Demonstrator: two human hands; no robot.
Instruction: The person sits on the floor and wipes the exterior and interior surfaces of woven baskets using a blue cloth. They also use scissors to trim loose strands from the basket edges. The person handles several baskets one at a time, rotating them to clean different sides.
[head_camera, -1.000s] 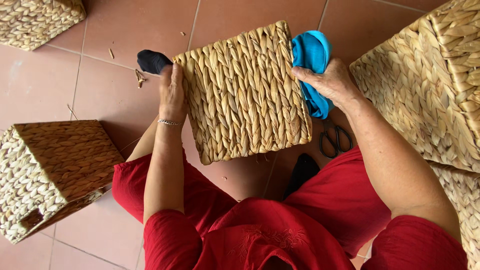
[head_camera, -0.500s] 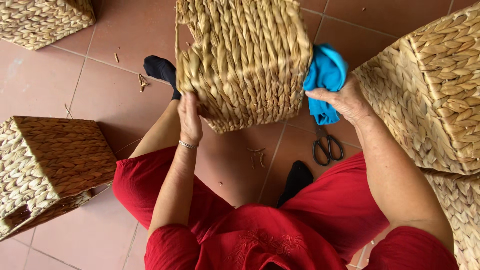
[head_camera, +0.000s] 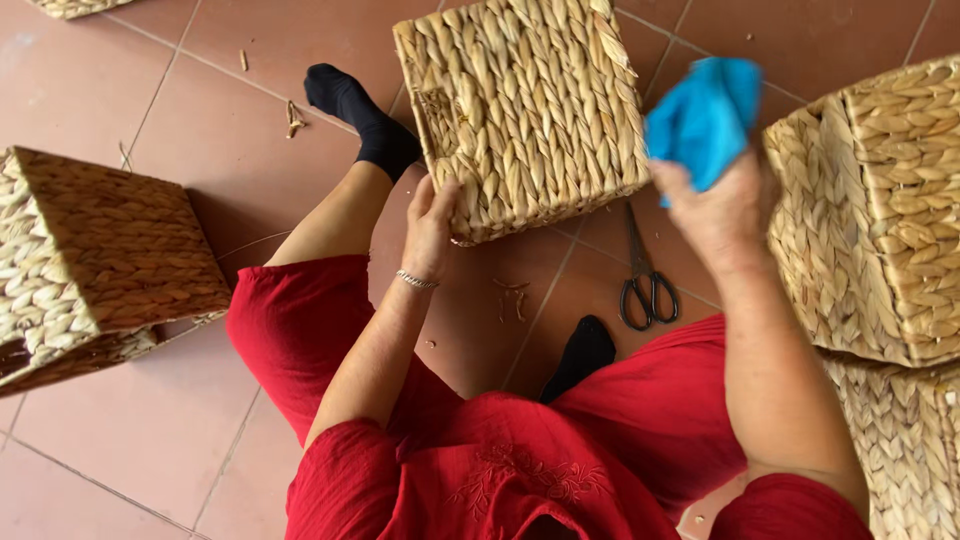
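Basket (head_camera: 525, 105) of woven straw sat gripped at its lower edge by my left hand (head_camera: 432, 225); my right hand (head_camera: 722, 205) was clenched around a blue cloth (head_camera: 703, 115), above black scissors (head_camera: 642, 270).

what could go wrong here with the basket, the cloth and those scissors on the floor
The woven basket is steadied only by the left hand at its lower corner, so it could tip. The scissors lie on the tiles just below it, near a socked foot. The blue cloth in the right hand might snag on the weave.

Basket (head_camera: 525, 110) ahead between the legs, scissors (head_camera: 645, 280) just right of it, 2 baskets (head_camera: 875, 210) stacked farther right.
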